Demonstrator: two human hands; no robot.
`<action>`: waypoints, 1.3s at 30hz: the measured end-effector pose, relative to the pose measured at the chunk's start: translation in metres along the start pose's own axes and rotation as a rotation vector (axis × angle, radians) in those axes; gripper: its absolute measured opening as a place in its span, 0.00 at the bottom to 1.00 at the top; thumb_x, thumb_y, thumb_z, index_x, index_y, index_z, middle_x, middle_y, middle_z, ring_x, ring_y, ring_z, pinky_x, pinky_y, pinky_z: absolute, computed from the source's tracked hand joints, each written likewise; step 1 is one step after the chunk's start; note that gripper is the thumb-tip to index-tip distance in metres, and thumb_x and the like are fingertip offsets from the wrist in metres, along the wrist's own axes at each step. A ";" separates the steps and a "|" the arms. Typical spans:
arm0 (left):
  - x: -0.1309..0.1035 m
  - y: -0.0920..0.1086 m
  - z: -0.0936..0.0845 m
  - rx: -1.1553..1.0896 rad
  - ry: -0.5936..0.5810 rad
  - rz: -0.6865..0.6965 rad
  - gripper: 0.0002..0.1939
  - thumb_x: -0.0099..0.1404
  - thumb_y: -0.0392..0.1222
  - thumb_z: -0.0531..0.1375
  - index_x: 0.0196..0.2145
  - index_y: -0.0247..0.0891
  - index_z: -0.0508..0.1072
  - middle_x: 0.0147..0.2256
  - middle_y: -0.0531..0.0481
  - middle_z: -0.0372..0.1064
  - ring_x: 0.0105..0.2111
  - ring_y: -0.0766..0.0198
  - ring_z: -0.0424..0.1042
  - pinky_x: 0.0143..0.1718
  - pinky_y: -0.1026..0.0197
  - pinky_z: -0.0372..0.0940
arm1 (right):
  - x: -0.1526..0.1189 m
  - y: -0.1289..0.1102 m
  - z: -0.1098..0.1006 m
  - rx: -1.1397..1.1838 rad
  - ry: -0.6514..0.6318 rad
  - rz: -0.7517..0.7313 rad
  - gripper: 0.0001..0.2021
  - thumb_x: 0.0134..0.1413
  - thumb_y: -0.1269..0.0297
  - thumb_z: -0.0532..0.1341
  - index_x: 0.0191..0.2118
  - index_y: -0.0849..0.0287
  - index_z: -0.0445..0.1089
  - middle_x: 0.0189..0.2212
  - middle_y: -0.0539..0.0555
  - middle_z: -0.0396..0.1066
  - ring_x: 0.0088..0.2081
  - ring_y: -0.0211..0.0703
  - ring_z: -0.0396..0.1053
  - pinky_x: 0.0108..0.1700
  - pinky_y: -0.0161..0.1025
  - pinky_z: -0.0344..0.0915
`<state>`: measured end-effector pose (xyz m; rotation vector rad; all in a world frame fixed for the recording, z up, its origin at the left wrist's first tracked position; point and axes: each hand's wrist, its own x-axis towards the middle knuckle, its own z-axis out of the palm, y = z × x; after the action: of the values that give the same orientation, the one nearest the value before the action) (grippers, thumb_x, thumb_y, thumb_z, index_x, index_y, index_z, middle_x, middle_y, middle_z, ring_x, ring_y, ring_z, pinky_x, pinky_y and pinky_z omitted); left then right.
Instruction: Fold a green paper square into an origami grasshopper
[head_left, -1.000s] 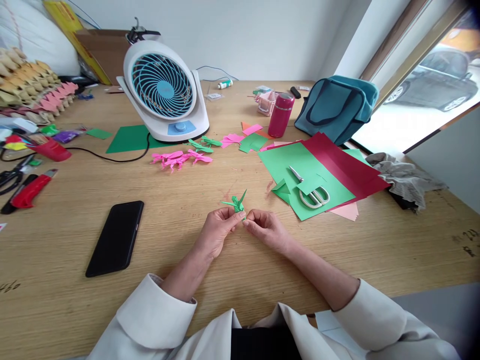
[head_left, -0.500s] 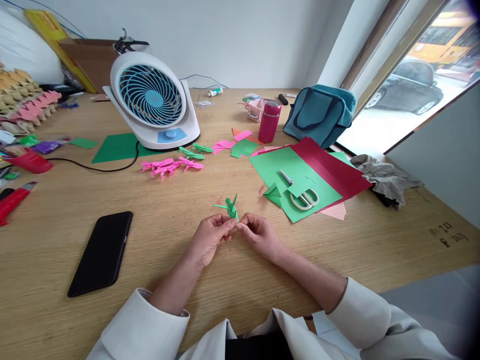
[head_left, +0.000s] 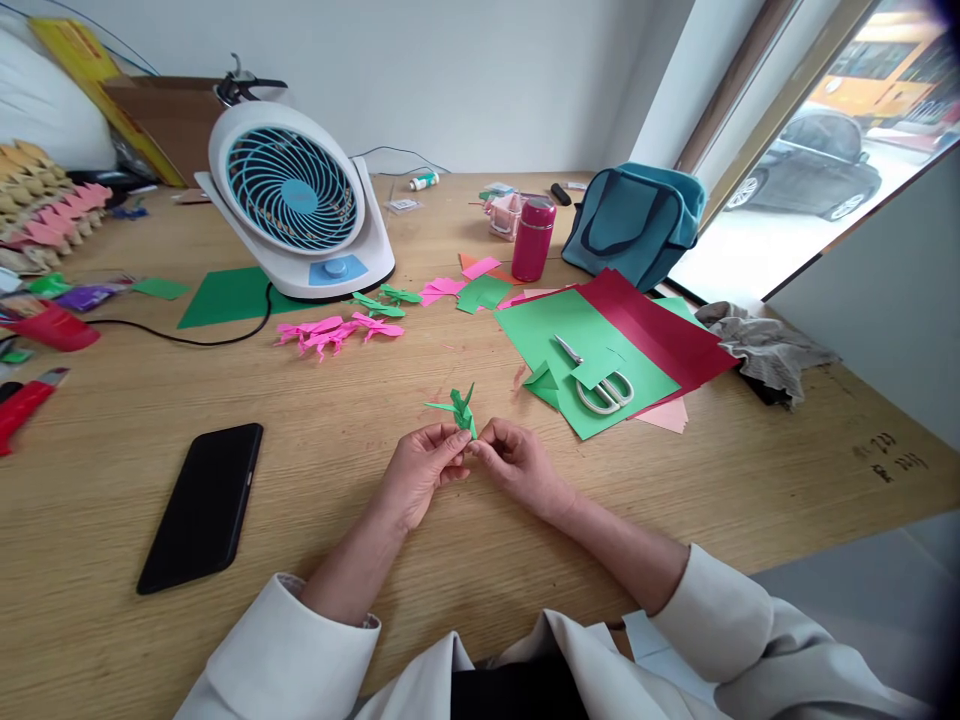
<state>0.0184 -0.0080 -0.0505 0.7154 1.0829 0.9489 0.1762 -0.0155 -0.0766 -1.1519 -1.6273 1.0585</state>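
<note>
A small folded green origami figure (head_left: 463,408) with thin pointed limbs rises from between my fingertips, above the wooden table. My left hand (head_left: 426,468) pinches its lower end between thumb and forefinger. From the other side, my right hand (head_left: 519,465) closes thumb and forefinger on the same lower end; the exact bit of paper there is hidden by the fingers. To the right lies a folded green paper piece (head_left: 543,386), beside silver scissors (head_left: 604,393) resting on a green sheet (head_left: 536,318). Finished-looking pink folded figures (head_left: 337,333) and green ones (head_left: 381,303) lie farther back.
A black phone (head_left: 201,508) lies left of my forearm. Behind stand a white fan (head_left: 292,195) with a black cord, a magenta flask (head_left: 534,240) and a blue bag (head_left: 636,222). Red sheets (head_left: 660,330) and a grey cloth (head_left: 757,345) are at the right.
The whole view has shifted slightly, with the background sliding left. Both hands keep their pinch on the green origami figure, with hardly any visible movement.
</note>
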 end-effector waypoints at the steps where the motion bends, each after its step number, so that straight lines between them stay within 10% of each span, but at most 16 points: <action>1: 0.000 0.000 0.000 0.004 -0.001 0.004 0.22 0.38 0.50 0.76 0.25 0.34 0.75 0.23 0.56 0.66 0.23 0.74 0.60 0.23 0.69 0.65 | 0.000 0.000 0.000 -0.007 -0.001 -0.002 0.16 0.60 0.55 0.60 0.26 0.58 0.63 0.22 0.47 0.61 0.24 0.34 0.56 0.27 0.34 0.51; 11: 0.002 0.002 0.000 0.071 0.060 0.132 0.19 0.42 0.50 0.73 0.24 0.34 0.73 0.21 0.57 0.65 0.21 0.73 0.60 0.22 0.68 0.63 | -0.003 -0.016 -0.016 -0.116 0.003 -0.116 0.15 0.63 0.54 0.57 0.28 0.57 0.64 0.25 0.50 0.64 0.27 0.38 0.61 0.30 0.36 0.58; 17: 0.008 0.002 -0.003 0.067 0.084 0.169 0.19 0.43 0.50 0.72 0.24 0.35 0.71 0.21 0.58 0.64 0.20 0.74 0.59 0.21 0.69 0.61 | 0.007 0.002 -0.097 -0.612 0.406 -0.175 0.08 0.63 0.60 0.55 0.38 0.56 0.69 0.36 0.56 0.70 0.37 0.46 0.67 0.43 0.42 0.64; 22: 0.010 -0.001 -0.003 0.077 0.074 0.188 0.18 0.45 0.49 0.71 0.23 0.36 0.69 0.21 0.58 0.63 0.20 0.74 0.59 0.21 0.69 0.61 | 0.015 0.031 -0.146 -1.084 0.356 0.054 0.30 0.56 0.55 0.62 0.61 0.63 0.61 0.56 0.67 0.65 0.55 0.61 0.63 0.53 0.50 0.60; 31: 0.013 -0.003 -0.006 0.092 0.060 0.225 0.17 0.46 0.49 0.70 0.23 0.35 0.69 0.20 0.58 0.61 0.19 0.74 0.58 0.20 0.69 0.60 | 0.019 0.031 -0.145 -1.282 0.283 0.165 0.14 0.65 0.66 0.52 0.45 0.57 0.74 0.44 0.59 0.76 0.42 0.52 0.71 0.40 0.43 0.59; 39: 0.014 -0.004 -0.006 0.098 0.063 0.229 0.16 0.46 0.48 0.69 0.24 0.35 0.69 0.19 0.58 0.60 0.19 0.74 0.57 0.20 0.70 0.60 | 0.055 0.021 -0.139 -1.256 0.375 -0.162 0.17 0.68 0.64 0.51 0.54 0.56 0.73 0.47 0.59 0.75 0.45 0.52 0.68 0.47 0.44 0.60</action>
<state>0.0161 0.0034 -0.0615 0.9096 1.1248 1.1249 0.3016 0.0643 -0.0488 -1.7717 -2.0029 -0.4382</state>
